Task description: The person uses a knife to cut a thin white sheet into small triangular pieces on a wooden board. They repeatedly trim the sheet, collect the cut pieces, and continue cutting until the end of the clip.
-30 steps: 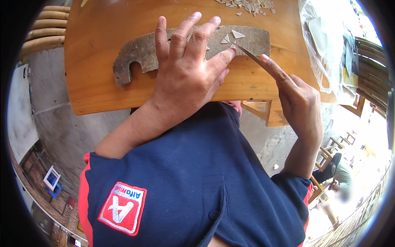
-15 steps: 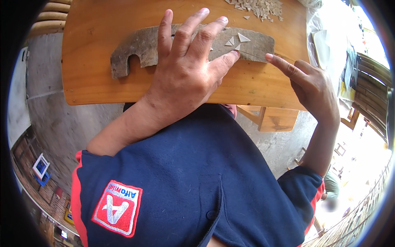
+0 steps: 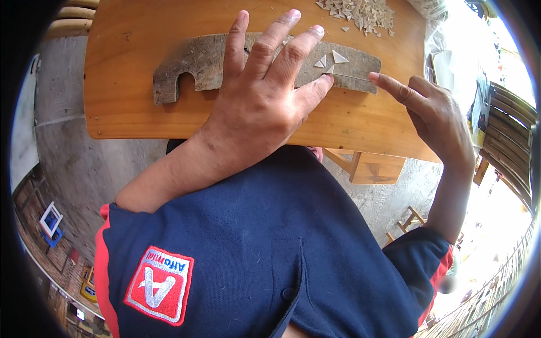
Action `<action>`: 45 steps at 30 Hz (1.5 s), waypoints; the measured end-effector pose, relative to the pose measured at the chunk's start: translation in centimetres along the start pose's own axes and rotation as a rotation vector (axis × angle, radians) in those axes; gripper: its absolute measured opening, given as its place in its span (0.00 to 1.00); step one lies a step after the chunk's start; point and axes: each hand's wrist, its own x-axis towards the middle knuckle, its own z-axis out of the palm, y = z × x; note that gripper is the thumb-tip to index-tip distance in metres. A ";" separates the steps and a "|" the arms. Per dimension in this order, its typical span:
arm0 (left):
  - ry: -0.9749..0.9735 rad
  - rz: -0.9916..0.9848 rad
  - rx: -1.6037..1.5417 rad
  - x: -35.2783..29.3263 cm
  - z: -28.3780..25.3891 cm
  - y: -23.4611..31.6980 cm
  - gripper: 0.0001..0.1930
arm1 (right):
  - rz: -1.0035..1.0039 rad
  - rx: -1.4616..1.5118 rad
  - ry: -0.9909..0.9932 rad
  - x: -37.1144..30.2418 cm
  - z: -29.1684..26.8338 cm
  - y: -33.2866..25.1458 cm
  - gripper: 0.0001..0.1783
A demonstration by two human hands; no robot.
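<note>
A worn wooden board with a rounded notch lies on the orange-brown table. Over its middle my left hand is spread, fingers apart, hiding part of the wood. Its thumb tip rests by a small pale triangle. Two slim pale triangular pieces and a larger triangle lie just beyond. From beside the thumb a thin blade runs to my right hand. That hand's index finger stretches along it while the other fingers curl; whatever handle sits in the palm is hidden.
A heap of pale triangular chips lies on the table's far right. Clear plastic wrapping hangs by the right edge. A wooden support shows under the near edge, and bamboo slats stand farther right.
The view has shifted slightly, moving the board and both hands a little to the right. The blade has turned a little beside my left thumb. Both hands keep nearly the same pose.
</note>
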 end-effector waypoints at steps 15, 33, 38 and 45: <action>-0.019 -0.077 -0.058 0.5 -1.5 -0.4 0.16 | 0.205 0.328 0.164 -3.8 2.6 -3.2 0.41; -0.012 -0.106 0.008 2.0 -1.0 0.1 0.15 | 0.552 0.455 0.328 -3.8 4.0 -9.8 0.40; -0.016 -0.097 -0.016 2.2 -1.4 0.2 0.15 | 0.705 0.546 0.305 -3.1 3.5 -13.2 0.35; -0.029 -0.073 -0.046 1.8 -1.2 -0.4 0.14 | 0.801 0.457 0.282 -1.8 3.0 -17.0 0.39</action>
